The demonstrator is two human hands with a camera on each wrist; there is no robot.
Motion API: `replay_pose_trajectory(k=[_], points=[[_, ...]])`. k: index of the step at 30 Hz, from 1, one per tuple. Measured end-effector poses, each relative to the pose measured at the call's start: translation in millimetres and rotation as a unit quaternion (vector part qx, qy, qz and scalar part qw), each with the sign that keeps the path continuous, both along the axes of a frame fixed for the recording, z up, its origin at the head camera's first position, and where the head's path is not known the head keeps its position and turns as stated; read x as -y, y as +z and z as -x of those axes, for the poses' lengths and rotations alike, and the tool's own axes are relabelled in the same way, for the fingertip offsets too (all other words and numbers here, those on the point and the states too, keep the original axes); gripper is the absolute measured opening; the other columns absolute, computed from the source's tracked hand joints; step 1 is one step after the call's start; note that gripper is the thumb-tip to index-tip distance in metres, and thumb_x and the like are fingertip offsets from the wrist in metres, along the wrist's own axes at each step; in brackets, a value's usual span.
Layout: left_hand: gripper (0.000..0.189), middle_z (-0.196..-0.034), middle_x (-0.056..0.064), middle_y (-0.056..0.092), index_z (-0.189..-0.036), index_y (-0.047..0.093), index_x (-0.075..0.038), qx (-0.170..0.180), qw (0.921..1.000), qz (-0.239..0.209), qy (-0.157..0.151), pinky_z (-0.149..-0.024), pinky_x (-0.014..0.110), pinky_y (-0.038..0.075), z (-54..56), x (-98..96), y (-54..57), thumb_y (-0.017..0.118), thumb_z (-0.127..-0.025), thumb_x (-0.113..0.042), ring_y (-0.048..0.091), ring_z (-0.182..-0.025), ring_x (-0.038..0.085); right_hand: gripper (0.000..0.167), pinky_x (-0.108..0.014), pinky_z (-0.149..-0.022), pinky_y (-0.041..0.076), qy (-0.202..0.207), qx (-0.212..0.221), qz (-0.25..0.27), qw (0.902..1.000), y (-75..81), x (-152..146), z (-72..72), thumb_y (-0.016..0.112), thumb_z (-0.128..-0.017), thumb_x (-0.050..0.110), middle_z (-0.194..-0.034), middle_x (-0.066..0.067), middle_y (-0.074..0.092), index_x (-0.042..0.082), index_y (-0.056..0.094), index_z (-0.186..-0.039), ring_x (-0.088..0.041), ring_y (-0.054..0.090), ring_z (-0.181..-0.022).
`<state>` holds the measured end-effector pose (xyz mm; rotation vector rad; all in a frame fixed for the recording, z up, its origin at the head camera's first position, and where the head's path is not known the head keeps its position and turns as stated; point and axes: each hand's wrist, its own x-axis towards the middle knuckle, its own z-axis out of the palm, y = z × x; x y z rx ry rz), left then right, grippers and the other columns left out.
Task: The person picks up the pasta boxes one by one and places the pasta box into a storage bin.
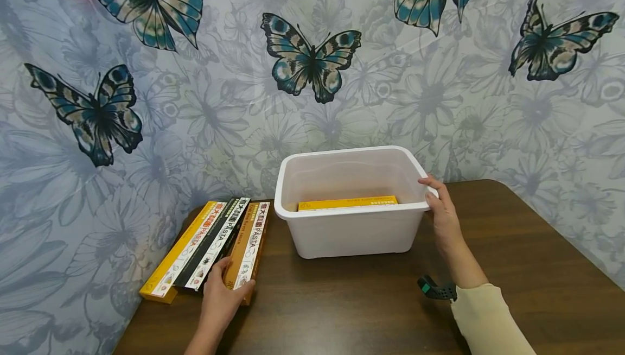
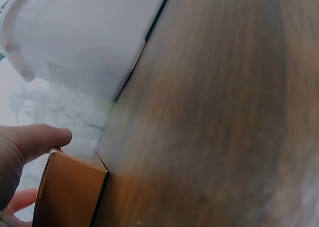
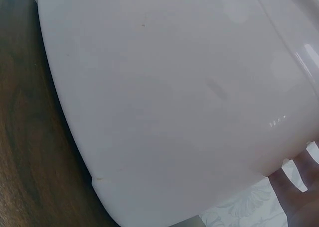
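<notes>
My left hand (image 1: 218, 298) is round the near end of an orange-brown pasta box (image 1: 244, 257), thumb on one side and fingers on the other. In the left wrist view the end of that pasta box (image 2: 72, 189) shows beside the thumb. Just left of it lie a black pasta box (image 1: 212, 246) and a yellow pasta box (image 1: 168, 279). My right hand (image 1: 443, 214) grips the right rim of a white plastic bin (image 1: 356, 235). Inside the bin is another yellow box (image 1: 346, 202), mostly hidden by the front wall. The right wrist view is filled by the bin's side (image 3: 164, 102).
The brown wooden table (image 1: 332, 306) narrows toward the wall at the back, which is covered in a butterfly print (image 1: 312, 64). A dark wrist strap (image 1: 437, 290) is on the right wrist.
</notes>
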<state>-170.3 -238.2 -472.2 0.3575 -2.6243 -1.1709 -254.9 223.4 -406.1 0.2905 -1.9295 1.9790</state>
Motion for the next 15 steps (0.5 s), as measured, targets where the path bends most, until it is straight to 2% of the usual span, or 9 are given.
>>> replay_pose_trajectory(k=[2,5,9,12,15], points=[[0.093,-0.137,0.027,0.052,-0.146,0.040,0.002,0.002,0.9999,0.011,-0.010,-0.093,0.049,0.044,0.4,-0.3,0.1,0.088,-0.070,-0.024,0.052,-0.115,0.038,0.039,-0.027,-0.097,0.034,0.002,-0.001,0.002,1.0000,-0.1,0.2,0.0,0.036,-0.106,0.024,-0.167,-0.004,0.020,0.008,0.042,-0.141,-0.021,0.023,-0.149],[0.104,-0.138,0.028,0.050,-0.150,0.035,0.000,0.029,0.9990,0.027,-0.022,-0.093,0.053,0.044,0.2,-0.2,1.7,0.090,-0.067,-0.029,0.049,-0.118,0.041,0.039,-0.027,-0.097,0.033,0.003,-0.001,0.003,1.0000,-0.1,0.6,0.0,0.036,-0.106,0.023,-0.167,-0.004,0.019,0.008,0.043,-0.141,-0.022,0.021,-0.150],[0.108,-0.137,0.028,0.052,-0.153,0.031,-0.001,0.048,0.9978,0.037,-0.027,-0.088,0.053,0.046,-1.4,-0.9,3.7,0.089,-0.068,-0.033,0.048,-0.116,0.042,0.039,-0.027,-0.098,0.033,0.001,-0.001,0.004,1.0000,-0.4,1.0,-0.3,0.037,-0.106,0.024,-0.167,-0.004,0.019,0.008,0.043,-0.141,-0.022,0.020,-0.151],[0.103,-0.134,0.028,0.054,-0.151,0.035,0.000,0.033,0.9984,0.041,-0.023,-0.084,0.048,0.046,-2.7,-1.9,3.7,0.088,-0.068,-0.030,0.049,-0.113,0.041,0.039,-0.026,-0.097,0.034,0.001,-0.002,0.007,1.0000,-0.9,1.1,-0.5,0.037,-0.106,0.023,-0.167,-0.004,0.020,0.007,0.042,-0.141,-0.021,0.021,-0.150],[0.096,-0.133,0.028,0.054,-0.149,0.039,0.001,0.009,0.9992,0.038,-0.012,-0.085,0.045,0.045,-3.9,-2.0,2.1,0.086,-0.068,-0.023,0.049,-0.112,0.040,0.039,-0.026,-0.097,0.034,0.003,-0.005,0.010,0.9999,-1.3,1.5,-0.3,0.037,-0.106,0.022,-0.167,-0.005,0.020,0.006,0.042,-0.141,-0.020,0.023,-0.149]])
